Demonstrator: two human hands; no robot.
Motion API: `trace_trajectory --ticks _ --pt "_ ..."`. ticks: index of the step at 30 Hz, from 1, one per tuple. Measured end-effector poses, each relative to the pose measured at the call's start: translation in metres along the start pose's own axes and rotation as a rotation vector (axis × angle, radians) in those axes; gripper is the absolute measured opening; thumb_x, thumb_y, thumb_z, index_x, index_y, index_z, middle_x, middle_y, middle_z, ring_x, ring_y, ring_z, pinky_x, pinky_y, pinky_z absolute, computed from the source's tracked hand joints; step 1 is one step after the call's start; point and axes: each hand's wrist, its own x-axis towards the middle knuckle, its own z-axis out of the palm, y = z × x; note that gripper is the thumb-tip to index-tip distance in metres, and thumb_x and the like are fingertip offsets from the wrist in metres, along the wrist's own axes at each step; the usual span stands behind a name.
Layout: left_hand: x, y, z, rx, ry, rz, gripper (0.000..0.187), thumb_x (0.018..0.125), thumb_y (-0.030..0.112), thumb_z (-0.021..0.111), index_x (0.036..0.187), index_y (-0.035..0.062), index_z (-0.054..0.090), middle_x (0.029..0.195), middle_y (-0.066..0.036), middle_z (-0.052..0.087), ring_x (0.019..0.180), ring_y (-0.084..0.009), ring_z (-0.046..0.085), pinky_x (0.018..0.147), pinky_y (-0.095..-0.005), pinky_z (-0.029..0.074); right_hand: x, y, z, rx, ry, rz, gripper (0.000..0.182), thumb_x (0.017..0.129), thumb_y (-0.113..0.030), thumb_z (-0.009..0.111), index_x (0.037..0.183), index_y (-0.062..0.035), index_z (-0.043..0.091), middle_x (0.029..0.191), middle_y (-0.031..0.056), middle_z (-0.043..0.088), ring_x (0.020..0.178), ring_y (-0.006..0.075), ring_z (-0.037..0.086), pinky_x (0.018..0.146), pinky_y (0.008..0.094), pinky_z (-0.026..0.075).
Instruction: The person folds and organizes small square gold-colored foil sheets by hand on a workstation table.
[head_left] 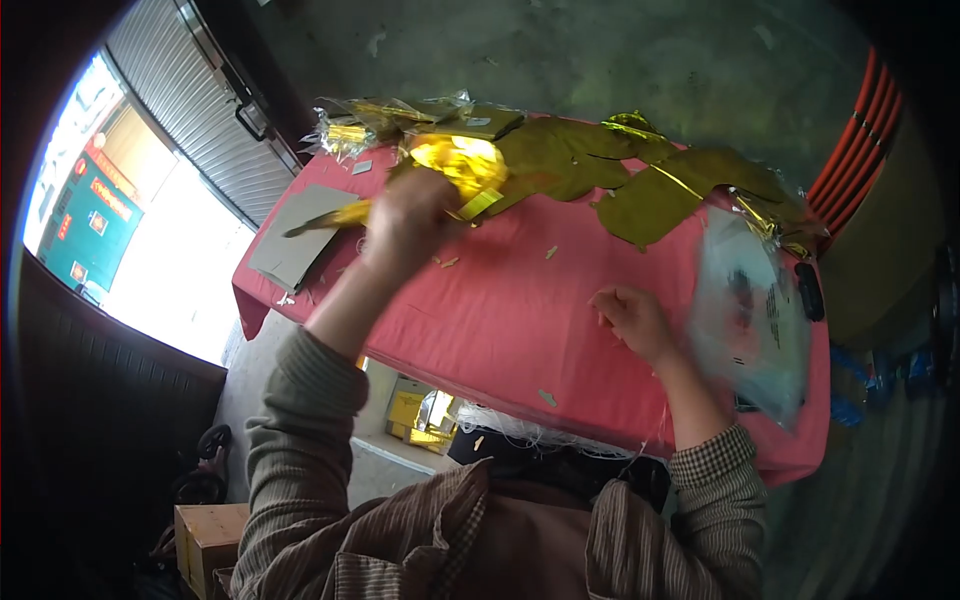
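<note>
My left hand (408, 222) is closed round a shiny gold foil piece (460, 165) over the far left of the table; the hand is blurred. A narrow gold tail (335, 216) sticks out on its left side. More flat gold foil pieces (650, 205) lie along the far edge, overlapping. My right hand (637, 322) hovers above the pink cloth with its fingers curled together; whether anything is between them is hidden. Right of it lies a clear plastic bag (750, 310) with small print.
The pink-covered table (490, 310) carries small paper scraps, a grey cardboard sheet (295, 240) at left and a black object (809, 291) at right. Crumpled clear wrappers (345, 135) sit at the far left corner. Below stands a box with gold packets (420, 415). A doorway opens at left.
</note>
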Motion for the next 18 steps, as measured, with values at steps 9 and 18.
trace_trajectory --ticks 9,18 --pt "-0.031 0.118 0.081 -0.609 -0.238 0.020 0.023 0.071 0.014 0.074 0.071 0.0040 0.053 0.065 -0.004 0.054 0.061 -0.0214 0.056 0.054 -0.0332 0.045 -0.008 -0.001 0.007 0.415 -0.254 -0.111 0.034 0.084 -0.034 0.064 0.102 -0.0063 0.057 0.088 0.0036 0.060 0.081 0.0097 0.056 0.067 0.0239 0.045" --pt "-0.015 0.042 0.043 -1.090 -0.014 -0.890 0.022 0.088 0.024 0.061 0.085 0.0023 0.062 0.069 -0.002 0.061 0.056 -0.0078 0.053 0.050 -0.0217 0.042 0.004 -0.001 -0.006 0.458 0.328 0.105 0.018 0.085 -0.022 0.060 0.089 -0.0047 0.058 0.069 0.0059 0.060 0.049 0.0138 0.053 0.041 0.0257 0.039"
